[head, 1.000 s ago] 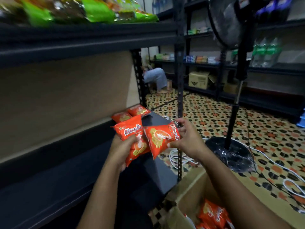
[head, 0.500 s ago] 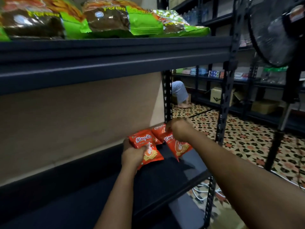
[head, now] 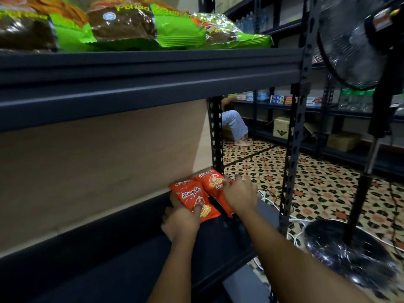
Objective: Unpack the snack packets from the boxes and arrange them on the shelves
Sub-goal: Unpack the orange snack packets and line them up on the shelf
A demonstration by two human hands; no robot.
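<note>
Head view, looking down along our two forearms: our left hand (head: 182, 221) grips an orange snack packet (head: 196, 201), thumb curled over its face and fingers behind it, with the packet's lower end down on the dark lower shelf (head: 122, 265). Just beside it, our right hand (head: 239, 196) lies over a second orange packet (head: 225, 204), fingers bent onto it; whether they pinch it or only press it flat we cannot tell, since the back of the hand hides the contact. Behind both, a third packet (head: 208, 179) already lies at the back right corner, against the pale backboard (head: 105, 162) and next to the rear upright post (head: 216, 136).

We judge this to be the placing step, with a first cluster started and most of the shelf to the left not yet filled. The next move calls for setting these two down next to the third so they sit in a row without sliding over one another, then letting go cleanly; the slick wrappers look likely to slip.

Above, the upper shelf (head: 142, 68) carries green and brown snack bags (head: 140, 25) and hangs low over our reach. To the right, the front post (head: 293, 149), a standing fan (head: 354, 42) and white cables (head: 295, 224) on the patterned tile floor (head: 323, 182) crowd the way back. Farther off, another person's leg (head: 235, 125) shows past the rack, with cardboard boxes (head: 281, 127) on distant shelves.
</note>
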